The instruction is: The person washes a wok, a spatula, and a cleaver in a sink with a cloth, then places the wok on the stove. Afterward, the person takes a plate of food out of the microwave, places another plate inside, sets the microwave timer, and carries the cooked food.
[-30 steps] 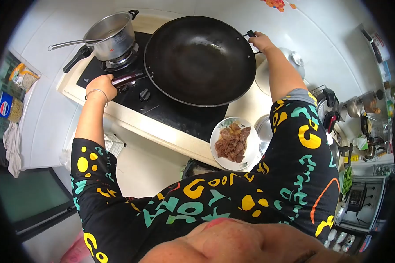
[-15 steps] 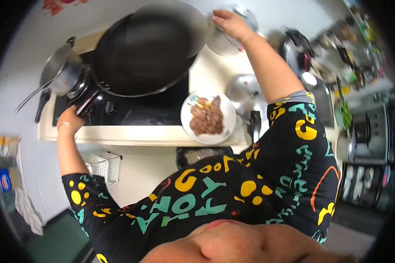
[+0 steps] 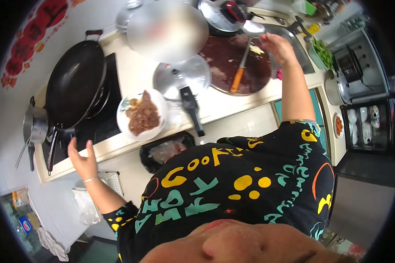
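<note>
My left hand [image 3: 83, 160] is open with its fingers apart, beside the counter's front edge. Left of it is the long handle of a large black wok [image 3: 77, 83], which sits tilted over the black cooktop [image 3: 112, 118]. My right hand [image 3: 280, 48] is held over the far side of a round dark cutting board [image 3: 219, 65], fingers loosely stretched and nothing visible in them. Nearest to it is a ladle [image 3: 237, 81] with an orange handle, lying across the board. A white plate of sliced meat [image 3: 141, 115] stands by the cooktop.
A pressure-cooker lid [image 3: 175, 79] with a black handle lies beside the plate. Left of the wok stands a steel saucepan [image 3: 35, 125]. At the back is a pressure cooker [image 3: 224, 15], with the sink [image 3: 300, 55] at right. A lined bin [image 3: 166, 151] is below the counter.
My left hand has let go of the wok handle and opened. My right hand has moved right, from beside the wok to the cutting board. The view has turned right.
</note>
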A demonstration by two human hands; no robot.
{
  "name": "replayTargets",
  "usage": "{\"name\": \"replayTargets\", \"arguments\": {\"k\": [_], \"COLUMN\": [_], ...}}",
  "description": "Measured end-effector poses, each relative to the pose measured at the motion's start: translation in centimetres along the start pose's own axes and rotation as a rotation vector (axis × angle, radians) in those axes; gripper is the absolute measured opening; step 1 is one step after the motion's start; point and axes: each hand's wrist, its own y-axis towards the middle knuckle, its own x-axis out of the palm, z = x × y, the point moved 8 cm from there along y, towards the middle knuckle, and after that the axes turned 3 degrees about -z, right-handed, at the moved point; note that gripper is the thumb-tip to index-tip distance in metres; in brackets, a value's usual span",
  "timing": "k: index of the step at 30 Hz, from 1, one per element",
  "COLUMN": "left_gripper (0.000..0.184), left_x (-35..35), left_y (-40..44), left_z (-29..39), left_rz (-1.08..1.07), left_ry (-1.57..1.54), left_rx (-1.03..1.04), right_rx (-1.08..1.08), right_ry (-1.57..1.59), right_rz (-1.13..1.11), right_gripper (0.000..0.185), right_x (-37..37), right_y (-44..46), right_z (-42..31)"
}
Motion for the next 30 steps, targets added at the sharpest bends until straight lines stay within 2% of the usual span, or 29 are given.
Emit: {"name": "replayTargets", "arguments": {"k": [2,4,6,8,10,12,16,17,18,20,22,24,26,28,30], "left_gripper": [0.046,0.044,0.043,0.042,0.042,0.042,0.04,0.042,0.043,0.043,0.04,0.039,0.039,0.04,0.038], "left_x": [4.7,9.6,14.9,17.6,20.9,23.2,28.3,30.2,31.8,33.4,34.6,35.8,37.4,38.5,39.1], "left_y": [-3.2,-5.4,-7.1,-8.2,-8.9,-9.7,-9.1,-8.8,-8.5,-8.0,-7.6,-7.0,-7.1,-7.0,-7.4], "left_z": [4.2,10.7,18.5,27.2,33.0,37.4,42.0,42.4,43.0,44.3,45.1,45.4,44.7,44.7,44.5], "left_rz": [-0.027,-0.188,-0.369,-0.455,-0.576,-0.655,-0.717,-0.714,-0.712,-0.76,-0.834,-0.777,-0.938,-0.955,-1.04], "left_ry": [-0.135,-0.247,-0.493,-0.468,-0.491,-0.417,-0.341,-0.271,-0.202,-0.224,-0.171,-0.169,-0.162,-0.147,-0.152], "left_rx": [-0.084,-0.107,-0.05,0.16,0.22,0.229,0.254,0.289,0.327,0.334,0.293,0.359,0.216,0.24,0.17], "right_rx": [0.157,0.207,0.043,0.153,0.103,-0.065,0.061,0.166,0.175,0.231,0.274,0.36,0.376,0.411,0.406], "right_ry": [-0.006,-0.85,-0.848,-0.498,-0.437,-0.845,-1.11,-1.2,-1.195,-1.267,-1.278,-1.266,-1.28,-1.313,-1.339], "right_rz": [0.097,0.116,0.23,0.342,0.372,0.408,0.432,0.358,0.375,0.274,0.259,0.271,0.292,0.196,0.243], "right_gripper": [0.03,0.039,0.044,0.045,0.043,0.043,0.045,0.05,0.05,0.056,0.062,0.063,0.062,0.061,0.064], "right_x": [-7.6,-13.9,-17.4,-20.1,-22.1,-22.1,-22.3,-22.3,-22.6,-22.2,-22.2,-22.9,-23.7,-23.5,-23.4], "right_y": [0.7,1.1,0.0,-1.4,-1.8,-4.0,-5.6,-5.2,-5.1,-4.8,-5.3,-5.3,-5.1,-4.9,-5.2], "right_z": [5.7,10.5,12.6,15.5,18.0,16.4,17.7,18.5,18.7,20.0,19.3,18.8,18.1,17.4,16.3]}}
